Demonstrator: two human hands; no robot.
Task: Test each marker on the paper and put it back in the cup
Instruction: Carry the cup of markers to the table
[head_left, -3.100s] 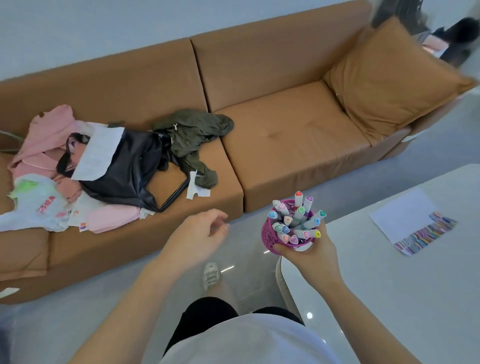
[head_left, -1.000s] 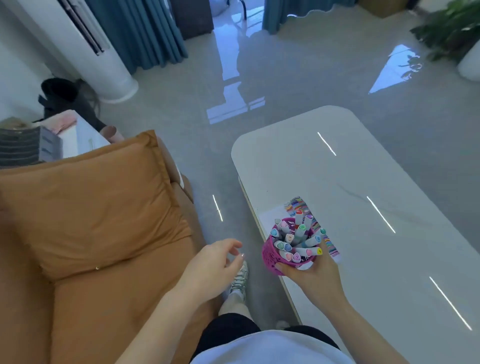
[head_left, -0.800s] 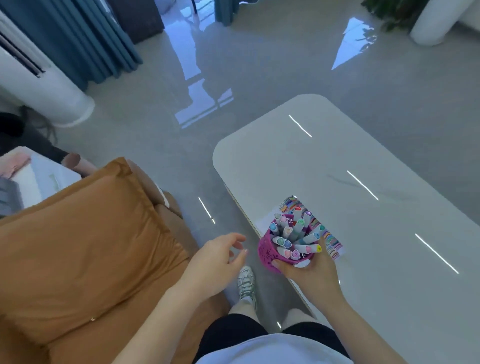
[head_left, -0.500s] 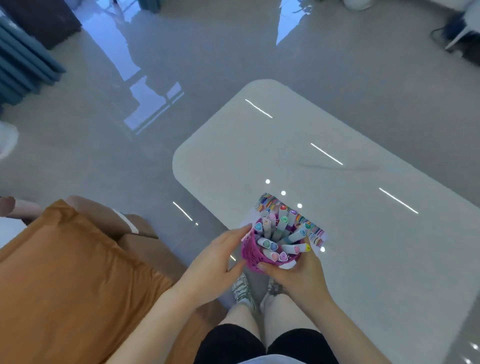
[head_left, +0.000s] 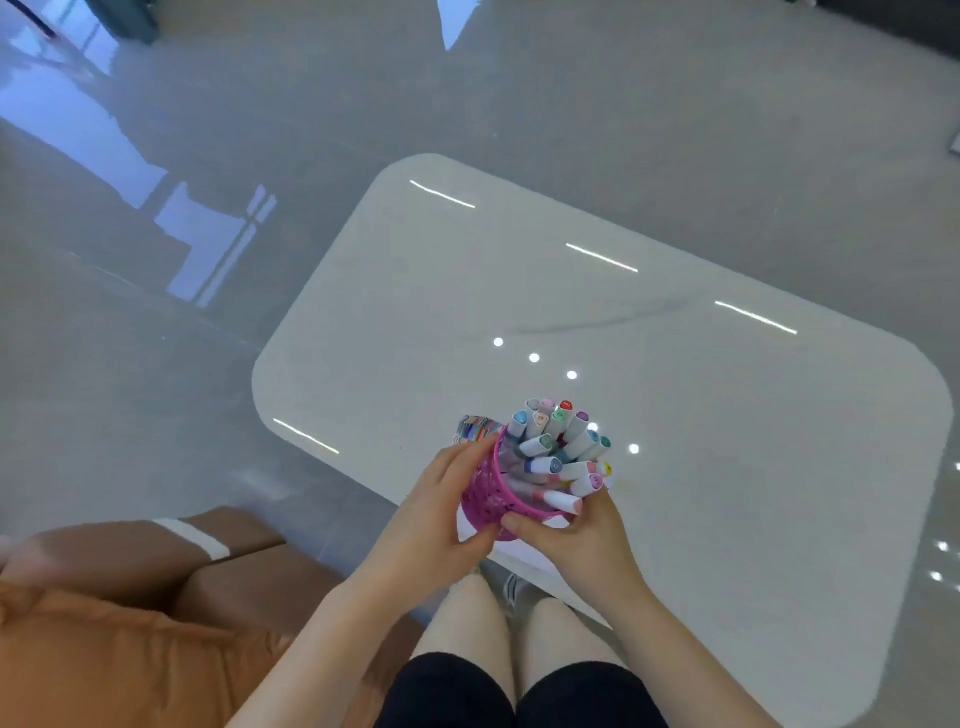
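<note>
Glossy grey floor (head_left: 208, 270) fills the upper and left parts of the frame, and a white table (head_left: 701, 415) with rounded corners spreads across the centre and right. An orange-brown sofa (head_left: 104, 654) sits in the lower left, and the person's bare knees show at the bottom centre. Just below the middle of the frame, over the table's near edge, both hands hold the pink mesh cup (head_left: 485, 501). The left hand (head_left: 441, 512) wraps its fingers and thumb round the cup's left wall, and the right hand (head_left: 576, 540) grips its lower right side with the thumb laid on the near wall. Whether the cup's base already rests on the table cannot be told. The cup is packed with markers (head_left: 556, 449), their caps fanned up and to the right. The step in hand looks like setting the cup down to begin testing. It is best kept upright, since the leaning markers could slide out on the right. The paper (head_left: 474, 429) shows only as a strip of coloured strokes just behind the cup's upper left rim. The cup should probably land beside the sheet, not on it, so blank space stays free. One hand could then steady the cup while the other pinches a single cap, so that neighbouring markers are not dragged out with it.
</note>
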